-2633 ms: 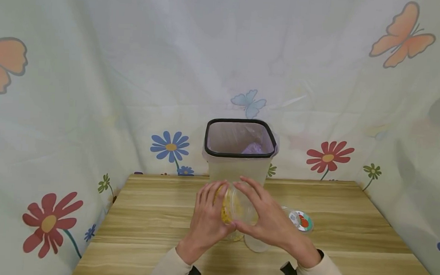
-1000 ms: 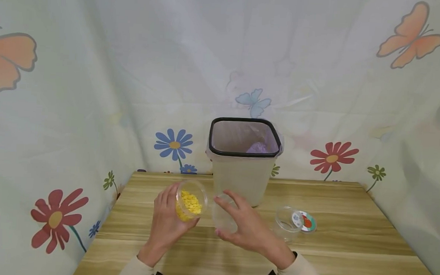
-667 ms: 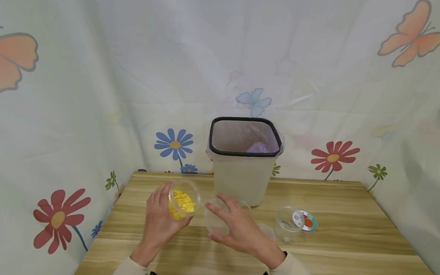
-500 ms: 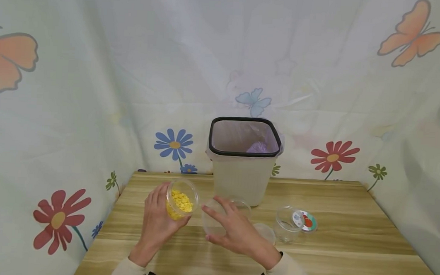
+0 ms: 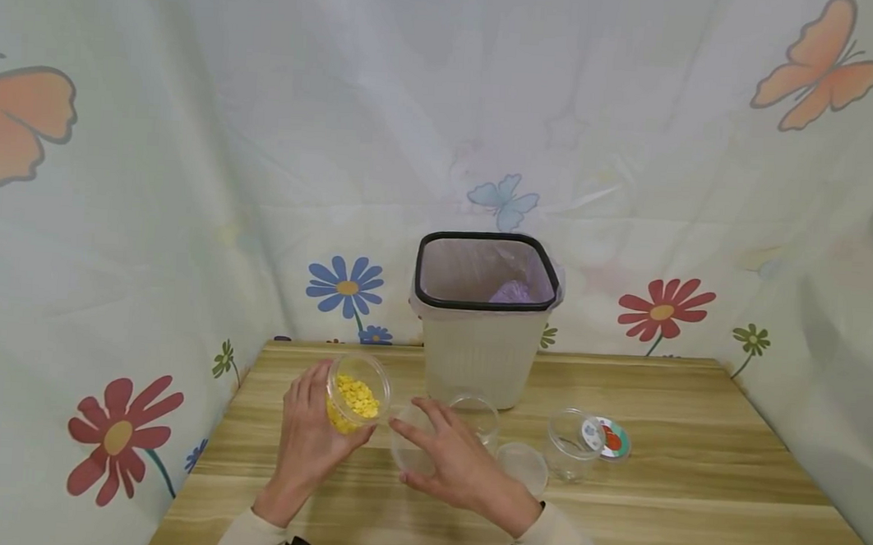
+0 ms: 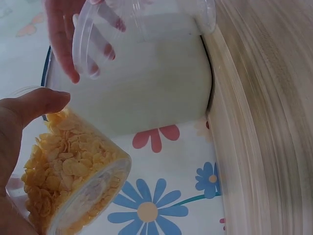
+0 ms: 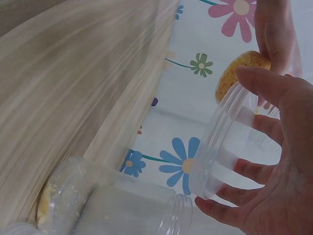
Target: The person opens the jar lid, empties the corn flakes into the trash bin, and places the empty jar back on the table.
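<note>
My left hand (image 5: 305,430) grips a clear plastic jar (image 5: 357,400) of yellow corn flakes (image 6: 68,161), its open mouth tipped up toward me and to the right. Thumb and fingers of my right hand (image 5: 456,463) hold a clear round lid (image 7: 220,137) by its edge, on edge just right of the jar. Behind the right hand stands a second clear jar (image 5: 479,419), uncapped; the right wrist view shows yellowish bits near its bottom. A translucent lid (image 5: 524,465) lies flat on the table beside it.
At the table's back stands a cream bin (image 5: 476,357) with a black rim and a purple bag inside. Another clear open jar (image 5: 571,456) stands to the right, next to a disc with a red and green label (image 5: 614,440). A flowered curtain (image 5: 264,173) surrounds the wooden table (image 5: 654,498).
The hands were together on the flake jar at the middle. The lid has come off in my right hand, and both hands have moved left and apart, exposing the flakes and second jar.
</note>
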A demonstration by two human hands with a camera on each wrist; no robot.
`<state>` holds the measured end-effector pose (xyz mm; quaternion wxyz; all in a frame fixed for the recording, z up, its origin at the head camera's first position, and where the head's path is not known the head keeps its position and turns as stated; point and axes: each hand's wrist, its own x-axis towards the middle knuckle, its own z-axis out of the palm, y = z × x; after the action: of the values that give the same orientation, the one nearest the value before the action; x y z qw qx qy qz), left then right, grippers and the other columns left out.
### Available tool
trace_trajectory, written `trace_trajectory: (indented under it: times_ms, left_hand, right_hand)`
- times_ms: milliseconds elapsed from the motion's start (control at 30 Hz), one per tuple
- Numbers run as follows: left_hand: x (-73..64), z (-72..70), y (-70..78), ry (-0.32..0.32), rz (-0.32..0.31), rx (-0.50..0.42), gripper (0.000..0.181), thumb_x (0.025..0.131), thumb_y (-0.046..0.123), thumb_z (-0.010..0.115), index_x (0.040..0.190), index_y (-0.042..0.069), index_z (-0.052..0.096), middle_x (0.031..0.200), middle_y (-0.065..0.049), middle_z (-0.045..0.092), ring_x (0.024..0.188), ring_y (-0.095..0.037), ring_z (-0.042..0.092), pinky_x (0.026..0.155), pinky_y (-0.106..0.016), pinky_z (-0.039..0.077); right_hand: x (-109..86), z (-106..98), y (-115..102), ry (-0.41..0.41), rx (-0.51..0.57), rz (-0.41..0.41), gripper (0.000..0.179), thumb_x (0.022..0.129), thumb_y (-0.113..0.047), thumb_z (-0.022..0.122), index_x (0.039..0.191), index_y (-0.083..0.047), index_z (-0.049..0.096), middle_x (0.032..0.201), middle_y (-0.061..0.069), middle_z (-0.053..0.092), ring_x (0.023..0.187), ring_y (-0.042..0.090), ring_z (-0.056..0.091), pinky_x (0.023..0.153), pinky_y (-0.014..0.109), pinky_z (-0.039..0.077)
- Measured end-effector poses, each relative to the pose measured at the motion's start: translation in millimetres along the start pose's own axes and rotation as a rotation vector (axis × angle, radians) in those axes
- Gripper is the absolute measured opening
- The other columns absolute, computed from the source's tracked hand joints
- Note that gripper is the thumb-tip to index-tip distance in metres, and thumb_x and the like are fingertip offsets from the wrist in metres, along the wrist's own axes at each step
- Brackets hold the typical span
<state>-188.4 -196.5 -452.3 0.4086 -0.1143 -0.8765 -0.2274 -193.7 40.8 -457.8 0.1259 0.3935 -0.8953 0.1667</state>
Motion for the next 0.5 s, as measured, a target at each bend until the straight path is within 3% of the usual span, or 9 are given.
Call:
trace_trajectory:
  times_ms: [200, 500]
  left_hand:
    - [1.3, -1.3, -3.2, 0.012, 0.003, 0.010, 0.110, 0.048, 0.038, 0.095, 0.138, 0.002, 0.044, 0.130, -0.017, 0.054, 0.114, -0.034, 0.050, 0.095, -0.051, 0.041]
    - [1.2, -4.2, -5.0, 0.003, -0.007, 0.028, 0.112, 0.047, 0.038, 0.096, 0.139, 0.003, 0.043, 0.130, -0.017, 0.054, 0.114, -0.034, 0.050, 0.094, -0.051, 0.041]
  right_hand:
    - [2.6, 5, -3, 0.036, -0.043, -0.058, 0.069, 0.080, -0.050, 0.076, 0.142, -0.033, 0.051, 0.150, 0.008, 0.040, 0.134, 0.031, 0.045, 0.099, 0.052, 0.050]
    - [4.3, 17, -7, -0.010, -0.035, -0.113, 0.068, 0.080, -0.050, 0.075, 0.141, -0.034, 0.051, 0.150, 0.009, 0.042, 0.132, 0.030, 0.048, 0.100, 0.048, 0.050]
